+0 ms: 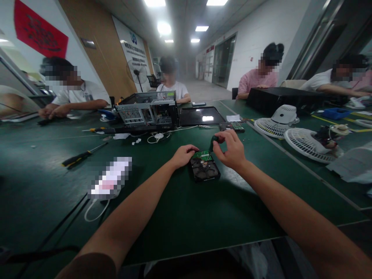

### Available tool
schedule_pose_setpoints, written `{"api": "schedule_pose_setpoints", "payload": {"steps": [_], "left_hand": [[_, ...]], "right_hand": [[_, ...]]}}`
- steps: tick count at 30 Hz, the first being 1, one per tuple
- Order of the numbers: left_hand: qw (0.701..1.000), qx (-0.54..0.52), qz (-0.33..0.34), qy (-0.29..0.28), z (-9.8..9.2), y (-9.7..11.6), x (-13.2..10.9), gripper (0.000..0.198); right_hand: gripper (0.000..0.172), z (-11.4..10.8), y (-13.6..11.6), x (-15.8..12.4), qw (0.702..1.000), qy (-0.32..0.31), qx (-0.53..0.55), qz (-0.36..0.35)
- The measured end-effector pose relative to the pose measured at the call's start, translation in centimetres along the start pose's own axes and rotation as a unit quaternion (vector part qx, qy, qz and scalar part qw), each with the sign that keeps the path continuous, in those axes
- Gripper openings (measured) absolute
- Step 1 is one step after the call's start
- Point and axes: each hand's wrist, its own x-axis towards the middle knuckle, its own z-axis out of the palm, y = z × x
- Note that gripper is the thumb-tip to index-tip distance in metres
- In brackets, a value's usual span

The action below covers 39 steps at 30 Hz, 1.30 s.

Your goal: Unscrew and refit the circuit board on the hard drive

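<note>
Dark-green screwdriver (pixel 214 143): pinching with right fingers (pixel 222 135), touching hard drive (pixel 205 173) with left fingers (pixel 190 148), gripping unclear; risking scratched circuit board (pixel 201 155) by tilting.

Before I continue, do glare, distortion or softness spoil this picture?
Head view, top: ceiling lights blown out; head view, centre: glare on the flat black panel, hard drive discernible but fine details soft; head view, edges: wide-angle stretching.

Left forearm (pixel 142 201) enters from 7 o'clock, its hand (pixel 183 155) pointing toward 2 o'clock; right forearm (pixel 285 201) enters from 4 o'clock, right hand (pixel 231 150) with thumb opposing curled fingers.
</note>
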Motion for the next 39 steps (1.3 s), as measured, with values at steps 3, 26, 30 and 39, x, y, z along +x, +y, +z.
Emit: {"api": "schedule_pose_setpoints", "payload": {"steps": [3,26,30,39], "left_hand": [[1.0,0.0,-0.002,-0.002,0.0,-0.1,0.0,0.027],[1.0,0.006,-0.008,-0.003,-0.1,0.4,-0.1,0.027],[1.0,0.01,-0.007,-0.006,-0.1,0.5,-0.1,0.028],[1.0,0.014,0.008,-0.003,-0.1,0.0,-0.1,0.027]], "right_hand": [[0.028,0.0,0.1,0.0,1.0,0.005,0.004,0.004],[0.034,0.7,0.1,-0.5,0.999,0.027,0.0,0.041],[0.037,0.7,0.0,-0.5,0.999,0.022,-0.001,0.038],[0.033,1.0,0.3,-0.9,0.999,0.03,-0.018,0.039]]}}
